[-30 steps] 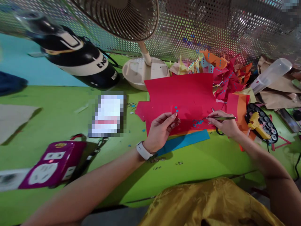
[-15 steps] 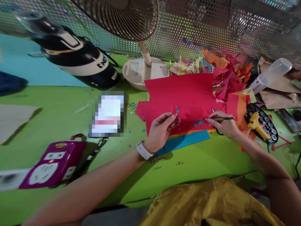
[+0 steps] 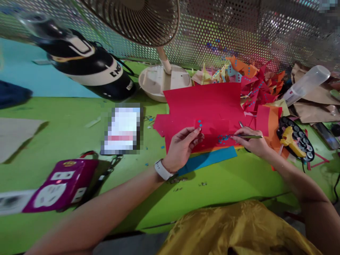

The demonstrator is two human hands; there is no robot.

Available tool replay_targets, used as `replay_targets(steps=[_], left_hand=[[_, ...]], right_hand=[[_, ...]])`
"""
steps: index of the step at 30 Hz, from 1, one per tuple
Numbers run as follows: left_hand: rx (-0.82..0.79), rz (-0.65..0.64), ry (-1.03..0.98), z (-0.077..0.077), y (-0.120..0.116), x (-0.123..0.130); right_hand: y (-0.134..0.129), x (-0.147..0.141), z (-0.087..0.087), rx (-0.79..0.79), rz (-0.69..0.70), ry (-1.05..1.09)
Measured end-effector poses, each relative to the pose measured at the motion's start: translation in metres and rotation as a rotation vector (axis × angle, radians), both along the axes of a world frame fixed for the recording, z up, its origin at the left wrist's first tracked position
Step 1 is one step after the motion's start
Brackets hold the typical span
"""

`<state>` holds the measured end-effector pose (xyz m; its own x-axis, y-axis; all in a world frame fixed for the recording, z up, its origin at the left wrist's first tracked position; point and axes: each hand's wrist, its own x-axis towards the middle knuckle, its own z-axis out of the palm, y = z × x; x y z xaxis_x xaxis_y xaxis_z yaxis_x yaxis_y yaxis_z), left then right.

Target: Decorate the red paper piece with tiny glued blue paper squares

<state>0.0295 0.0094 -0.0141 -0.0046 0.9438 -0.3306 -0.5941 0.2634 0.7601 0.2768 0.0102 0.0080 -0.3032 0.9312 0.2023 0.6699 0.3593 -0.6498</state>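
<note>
Fingers pinched, my left hand (image 3: 183, 143) grips the left end of a red paper piece (image 3: 214, 127) that bears blue diamond-shaped bits (image 3: 199, 123). My right hand (image 3: 252, 141) is closed round slim metal tweezers (image 3: 249, 136), their tips pointing left. Just left of the tips lies a small pile of loose blue paper bits (image 3: 224, 139) on the red paper sheet (image 3: 202, 97). A second metal tip pokes out above my right fingers; what it belongs to is mostly hidden. In front of the sheet lies a blue paper strip (image 3: 209, 159).
Paper scraps (image 3: 255, 81) are heaped behind the red sheet. A yellow glue gun (image 3: 292, 141) rests on a black palette at right. To the left are a phone (image 3: 120, 129), a purple pouch (image 3: 62, 184) and a black bottle (image 3: 92, 67). A fan (image 3: 164, 83) stands behind.
My right hand and the tweezers have shifted slightly, with the tweezers' rear end lower and a little further left. My left hand looks unmoved.
</note>
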Motion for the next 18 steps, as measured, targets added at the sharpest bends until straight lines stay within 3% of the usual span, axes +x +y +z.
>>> replay_targets(steps=[18], left_hand=[[0.004,0.0,0.027,0.0008,-0.0004,-0.0002]], right_hand=[[-0.0003,0.0018,0.0039,0.016,-0.004,0.004]])
